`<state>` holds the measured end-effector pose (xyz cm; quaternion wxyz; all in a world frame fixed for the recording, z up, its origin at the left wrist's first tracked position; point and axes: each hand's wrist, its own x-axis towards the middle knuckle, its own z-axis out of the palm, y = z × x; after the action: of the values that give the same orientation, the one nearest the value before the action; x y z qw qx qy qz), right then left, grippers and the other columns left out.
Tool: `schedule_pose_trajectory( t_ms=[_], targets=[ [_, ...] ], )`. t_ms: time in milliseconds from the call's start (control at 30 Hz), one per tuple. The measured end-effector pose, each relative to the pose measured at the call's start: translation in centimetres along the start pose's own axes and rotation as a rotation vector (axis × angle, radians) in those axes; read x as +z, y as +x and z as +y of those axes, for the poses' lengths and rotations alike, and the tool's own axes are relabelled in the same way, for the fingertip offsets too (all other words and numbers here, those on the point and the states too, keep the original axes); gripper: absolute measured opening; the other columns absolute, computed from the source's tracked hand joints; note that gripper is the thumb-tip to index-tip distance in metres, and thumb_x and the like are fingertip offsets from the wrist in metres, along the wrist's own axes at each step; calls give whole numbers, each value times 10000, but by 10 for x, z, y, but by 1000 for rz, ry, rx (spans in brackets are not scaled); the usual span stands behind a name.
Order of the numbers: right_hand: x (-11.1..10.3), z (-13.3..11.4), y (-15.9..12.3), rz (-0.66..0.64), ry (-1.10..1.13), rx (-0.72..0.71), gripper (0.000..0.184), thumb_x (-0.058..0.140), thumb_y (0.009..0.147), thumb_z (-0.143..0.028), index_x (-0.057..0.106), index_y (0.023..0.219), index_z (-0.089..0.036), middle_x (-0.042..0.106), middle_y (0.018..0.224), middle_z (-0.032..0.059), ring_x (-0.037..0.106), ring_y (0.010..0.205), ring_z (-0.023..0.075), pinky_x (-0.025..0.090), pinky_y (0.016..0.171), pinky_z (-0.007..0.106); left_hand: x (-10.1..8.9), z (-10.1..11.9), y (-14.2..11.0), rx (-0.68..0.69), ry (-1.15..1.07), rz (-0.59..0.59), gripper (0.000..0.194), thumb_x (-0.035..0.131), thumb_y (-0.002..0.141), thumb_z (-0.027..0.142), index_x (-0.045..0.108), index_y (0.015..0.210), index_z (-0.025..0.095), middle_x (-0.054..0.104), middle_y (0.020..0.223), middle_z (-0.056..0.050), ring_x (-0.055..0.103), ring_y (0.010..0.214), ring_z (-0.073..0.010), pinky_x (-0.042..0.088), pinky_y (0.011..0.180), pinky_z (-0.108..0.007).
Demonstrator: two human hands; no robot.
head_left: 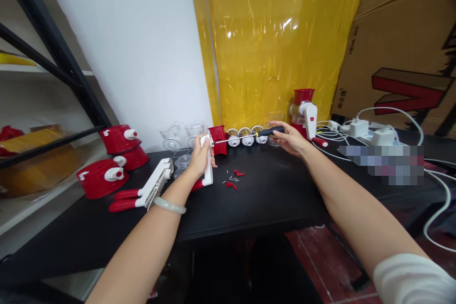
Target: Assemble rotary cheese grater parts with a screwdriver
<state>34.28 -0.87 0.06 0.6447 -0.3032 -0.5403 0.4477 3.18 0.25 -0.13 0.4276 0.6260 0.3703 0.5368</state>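
My left hand (200, 157) is closed around a white plastic handle part (207, 171) with a red end, held upright above the black table (270, 199). My right hand (290, 138) grips a screwdriver (263, 132) with a black and yellow handle. Its shaft runs left and its tip meets the top of the white part. Small red clips (233, 179) and a few loose screws lie on the table just right of my left hand. A pale bangle sits on my left wrist.
White handles with red grips (149, 189) and red lids (103, 176) lie at the left. Clear cups (178, 138), small drums (245, 136) and an assembled red-and-white grinder (303, 110) stand at the back. Chargers and white cables (359, 129) lie at the right. Yellow plastic sheet and cardboard boxes stand behind.
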Motion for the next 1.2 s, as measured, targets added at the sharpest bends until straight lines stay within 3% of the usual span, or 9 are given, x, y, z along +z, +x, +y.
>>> schedule_pose_trajectory(
  t_ms=[100,233,367,533,700,833,933,1067,1200],
  targets=[
    [-1,3,2,66,-83,31,395,782,651,-489,661,917,-223,663,839,34,627,707,160,490,614,283,1,0,0,-20,-17,-11,486,491,863,589,343,1200,271,492,593,102,477,354,-89,465,362,-222],
    [-5,11,7,177,-407,33,551,523,776,-729,619,756,-186,501,490,2,468,440,130,336,427,257,3,0,-2,-32,-41,-32,484,491,865,592,341,1203,279,490,594,101,472,351,-90,458,357,-221],
    [-6,14,10,178,-318,-67,467,676,691,-657,572,835,-225,475,557,-46,389,433,85,267,419,232,4,-1,-4,-19,-18,-41,467,497,876,565,346,1200,265,491,595,92,469,351,-96,454,351,-222],
    [-5,5,6,105,16,6,539,829,586,-431,490,983,-297,537,716,-63,502,576,98,366,513,222,5,-1,-6,-31,-21,-46,420,481,893,545,342,1173,264,488,593,93,472,351,-92,456,354,-215],
    [-5,-2,1,17,117,63,530,836,569,-282,499,978,-296,576,762,-52,568,663,121,442,587,245,5,0,-5,-38,-26,-23,437,493,876,566,355,1163,266,483,585,99,468,347,-90,449,349,-211],
    [-5,4,5,122,-65,78,387,693,718,-550,518,883,-247,584,673,-25,573,554,136,459,523,272,5,0,-4,-51,-42,-19,465,513,846,603,355,1132,272,485,580,103,465,342,-97,454,336,-226],
    [-6,12,8,141,-348,68,520,505,781,-733,535,802,-214,496,476,-25,463,389,124,365,399,256,4,0,-3,-37,-52,-16,471,525,833,615,356,1105,270,487,582,103,469,343,-99,464,337,-236],
    [-7,18,10,127,-375,-7,489,638,717,-688,541,774,-212,409,435,-70,359,357,78,262,364,219,3,-1,-2,-18,-50,-11,458,518,841,609,354,1102,270,489,586,103,474,347,-100,469,344,-239],
    [-5,13,8,132,-105,5,457,789,626,-529,510,848,-243,501,616,-75,426,455,61,350,438,203,3,-2,-2,-24,-42,-19,439,515,847,601,356,1092,273,486,581,102,472,345,-101,469,338,-239]
  ],
)
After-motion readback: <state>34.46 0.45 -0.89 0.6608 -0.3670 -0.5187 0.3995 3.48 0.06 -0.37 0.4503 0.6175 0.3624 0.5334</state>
